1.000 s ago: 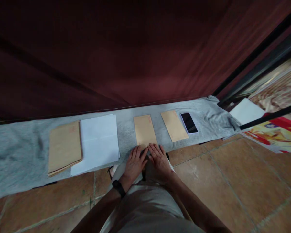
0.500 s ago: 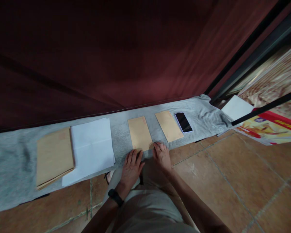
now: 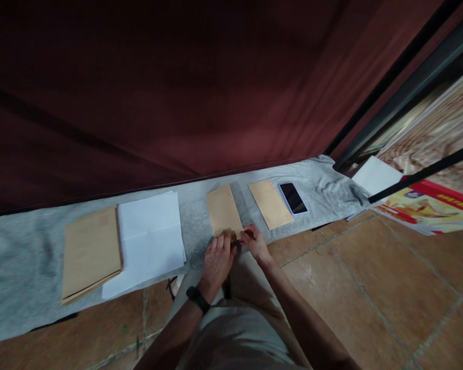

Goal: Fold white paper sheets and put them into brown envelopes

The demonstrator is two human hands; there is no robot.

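Observation:
A small brown paper envelope (image 3: 225, 208) lies on the grey cloth, its near end between my two hands and slightly bent up. My left hand (image 3: 218, 257), with a dark band on its wrist, is closed over the near left part of that end, its fingers side by side. At the near right corner my right hand (image 3: 256, 244) pinches the edge with thumb and fingertips. The fingers partly hide the near end. A second brown envelope (image 3: 270, 204) lies flat to the right, and beside it a phone (image 3: 293, 198) with a dark screen, both untouched.
A stack of large brown envelopes (image 3: 90, 252) and white paper sheets (image 3: 150, 241) lie at the left on the narrow cloth-covered bench (image 3: 195, 205). Behind it hangs a dark red curtain (image 3: 216, 103). A red and yellow printed box (image 3: 432, 205) stands at the right above the tiled floor (image 3: 355, 288).
My hands have come closer together at the envelope's near end. My left hand has shifted right and my right hand has closed on the edge, which now lifts. The view has shifted slightly.

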